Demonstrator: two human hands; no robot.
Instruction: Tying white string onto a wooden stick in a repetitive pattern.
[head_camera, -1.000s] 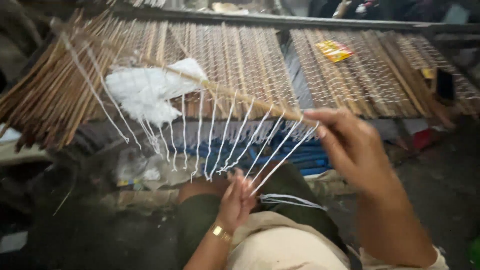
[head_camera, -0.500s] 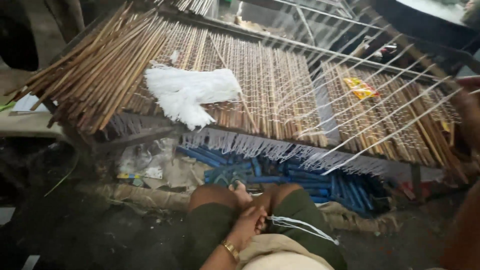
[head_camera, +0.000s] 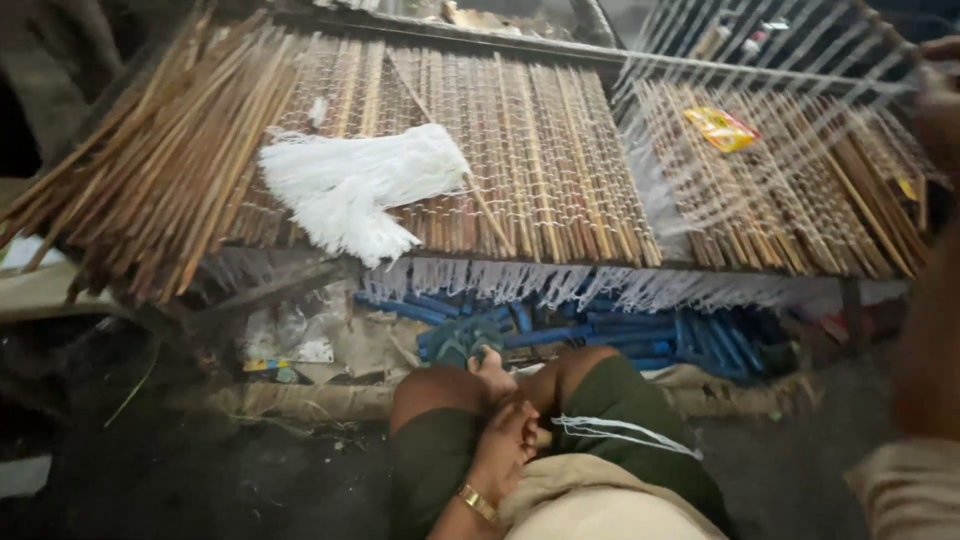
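The left hand (head_camera: 505, 445) rests low in the view at about six o'clock, between the person's knees, fingers curled shut on a small bunch of white strings (head_camera: 625, 432) that trails off toward three o'clock across the green-clad thigh. A gold-coloured band sits on that wrist. The right hand (head_camera: 938, 100) is up at the two o'clock edge, blurred and partly cut off; it is raised against a fan of white cords (head_camera: 760, 60) stretched taut over the mat, but whether its fingers pinch them cannot be told.

The cords are thin, pale and evenly spaced, running in slanted parallel lines from the far right corner down toward the woven stick mat (head_camera: 540, 150). That mat is made of thin brown sticks laid side by side and bound with rows of white thread, its near edge ending in a ragged white fringe (head_camera: 560, 282).

At ten o'clock a heap of loose brown sticks (head_camera: 140, 170) lies on the mat's left end. Just right of it rests a fluffy white bundle of thread (head_camera: 360, 185). A small yellow wrapper (head_camera: 722, 127) lies on the mat at one o'clock. Under the bench, blue rods (head_camera: 610, 335) are stacked.
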